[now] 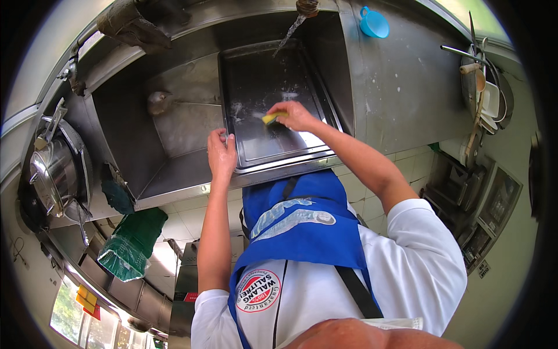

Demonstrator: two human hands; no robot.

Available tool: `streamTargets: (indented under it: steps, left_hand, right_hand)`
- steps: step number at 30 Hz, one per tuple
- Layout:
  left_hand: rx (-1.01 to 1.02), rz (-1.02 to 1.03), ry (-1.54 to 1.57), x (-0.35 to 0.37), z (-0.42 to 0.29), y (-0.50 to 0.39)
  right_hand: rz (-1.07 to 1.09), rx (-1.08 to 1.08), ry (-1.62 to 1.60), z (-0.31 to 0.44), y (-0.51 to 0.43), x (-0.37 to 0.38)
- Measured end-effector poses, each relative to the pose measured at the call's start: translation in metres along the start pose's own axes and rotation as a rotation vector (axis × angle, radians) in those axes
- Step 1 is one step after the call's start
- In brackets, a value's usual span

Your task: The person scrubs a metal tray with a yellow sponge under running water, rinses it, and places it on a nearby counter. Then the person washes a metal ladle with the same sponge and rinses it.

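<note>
A dark rectangular metal baking tray (279, 150) lies tilted in a stainless steel sink (126, 126), its near edge on the sink's front rim. My right hand (294, 117) is closed on a yellow sponge (273, 117), which touches the tray's inner face near whitish suds. At the tray's left edge is my left hand (222, 152), with its thumb against the rim; the fingertips' hold on the edge is partly hidden. Water (290, 32) runs from a wrapped tap (307, 6) onto the tray's far end. A second tray edge shows beneath on the right.
A light blue plastic cup (375, 24) stands on the steel counter (401, 87) at the right. Pans and utensils (484, 87) hang or stand at the far right. Pots and lids (52, 174) are at the left, above a green plastic-lined bin (135, 244). A round metal object (159, 103) lies in the sink.
</note>
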State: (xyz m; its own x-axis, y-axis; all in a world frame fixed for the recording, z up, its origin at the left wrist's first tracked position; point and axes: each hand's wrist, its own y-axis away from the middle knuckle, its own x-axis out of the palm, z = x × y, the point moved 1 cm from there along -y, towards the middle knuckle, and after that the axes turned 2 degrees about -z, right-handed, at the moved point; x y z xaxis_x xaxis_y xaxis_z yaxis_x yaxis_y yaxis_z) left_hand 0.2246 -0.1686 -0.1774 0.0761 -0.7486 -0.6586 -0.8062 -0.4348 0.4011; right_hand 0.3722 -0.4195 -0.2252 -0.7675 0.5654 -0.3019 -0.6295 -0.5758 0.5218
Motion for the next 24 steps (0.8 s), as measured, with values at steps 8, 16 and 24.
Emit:
streamTargets:
  steps: [8, 16, 24]
  left_hand:
    - [-0.086, 0.125, -0.135, 0.0, 0.01, 0.041]
    - [-0.07, 0.09, -0.255, 0.007, 0.016, 0.041]
    - [-0.129, 0.011, -0.257, 0.009, 0.01, 0.045]
  right_hand:
    - [0.086, 0.15, 0.644, -0.059, 0.083, -0.056]
    - [-0.044, -0.131, 0.309, -0.004, -0.035, 0.123]
    - [0.203, 0.116, 0.433, 0.043, 0.102, 0.044]
